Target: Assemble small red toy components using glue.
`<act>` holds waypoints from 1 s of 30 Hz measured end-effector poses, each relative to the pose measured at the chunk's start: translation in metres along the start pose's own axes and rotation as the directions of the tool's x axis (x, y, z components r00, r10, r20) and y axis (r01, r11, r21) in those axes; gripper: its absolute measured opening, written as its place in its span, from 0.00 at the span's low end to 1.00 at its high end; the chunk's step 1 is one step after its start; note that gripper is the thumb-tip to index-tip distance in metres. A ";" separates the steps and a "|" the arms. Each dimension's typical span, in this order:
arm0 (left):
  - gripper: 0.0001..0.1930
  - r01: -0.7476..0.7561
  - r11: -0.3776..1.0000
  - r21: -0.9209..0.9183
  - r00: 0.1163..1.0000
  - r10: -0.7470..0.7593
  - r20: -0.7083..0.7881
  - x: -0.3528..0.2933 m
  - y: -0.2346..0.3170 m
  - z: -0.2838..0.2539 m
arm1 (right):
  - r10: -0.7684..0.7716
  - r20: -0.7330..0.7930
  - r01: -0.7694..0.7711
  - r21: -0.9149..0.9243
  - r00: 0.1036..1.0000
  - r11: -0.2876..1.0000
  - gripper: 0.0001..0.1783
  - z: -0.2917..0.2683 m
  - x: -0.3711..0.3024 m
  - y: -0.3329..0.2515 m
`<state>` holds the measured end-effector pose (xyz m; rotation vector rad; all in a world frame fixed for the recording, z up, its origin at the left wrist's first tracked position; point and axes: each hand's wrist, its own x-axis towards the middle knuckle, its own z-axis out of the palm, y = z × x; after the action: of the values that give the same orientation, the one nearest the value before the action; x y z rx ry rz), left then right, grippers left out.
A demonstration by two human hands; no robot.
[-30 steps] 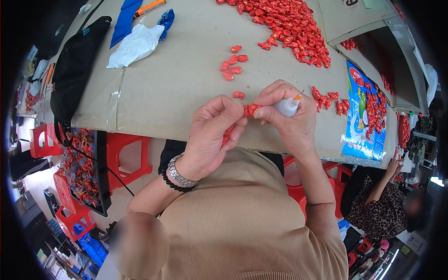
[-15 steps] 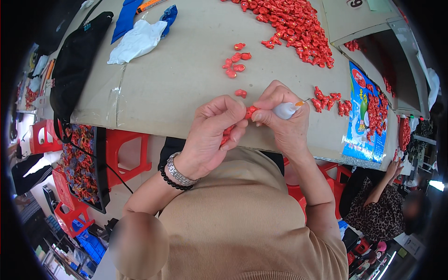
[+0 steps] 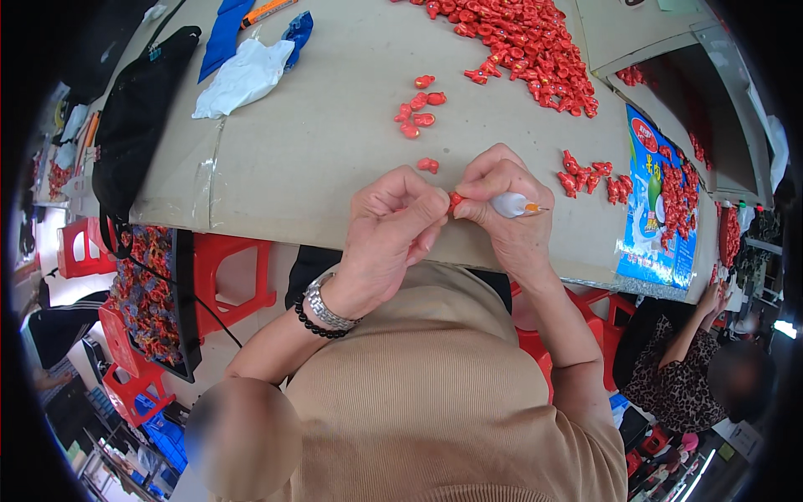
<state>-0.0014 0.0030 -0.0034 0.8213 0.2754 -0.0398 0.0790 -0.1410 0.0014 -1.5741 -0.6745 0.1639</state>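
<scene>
Here a small red piece [image 3: 455,201] is pinched between the closed fingertips of the left hand [image 3: 393,226], just above the near edge of the cardboard-covered table [image 3: 318,159], seemingly so that it is kept steady. A small white bottle with an orange nozzle [image 3: 513,205] is gripped in the closed right hand [image 3: 502,201], touching the piece. A few red pieces [image 3: 418,107] are kept apart from the large red heap [image 3: 519,42], probably as a separate batch.

black bag [image 3: 134,125] table's left edge | white cloth [image 3: 242,77] beside blue pieces [image 3: 224,33] | red stool [image 3: 234,276] under table
</scene>
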 end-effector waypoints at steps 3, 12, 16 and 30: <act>0.04 -0.064 0.993 0.099 0.998 0.065 -0.010 -0.003 -0.001 0.001 | -0.042 -0.037 0.040 -0.071 0.998 0.997 0.14 -0.001 0.000 -0.005; 0.10 -0.253 0.932 0.260 0.963 0.269 -0.028 -0.005 0.003 0.008 | 0.059 -0.144 -0.058 0.013 0.988 0.998 0.10 0.003 -0.014 -0.018; 0.10 -0.331 0.893 0.304 0.939 0.343 0.017 -0.006 -0.002 0.001 | -0.110 -0.095 0.100 -0.104 0.989 0.990 0.10 0.000 -0.013 -0.013; 0.10 -0.554 0.549 0.625 0.805 0.545 0.236 0.000 0.000 -0.001 | -0.087 -0.061 0.090 0.049 0.994 0.995 0.10 -0.002 -0.019 -0.001</act>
<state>-0.0012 0.0031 -0.0042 1.6190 -0.0451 0.4879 0.0645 -0.1523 -0.0028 -1.4906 -0.6870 0.0682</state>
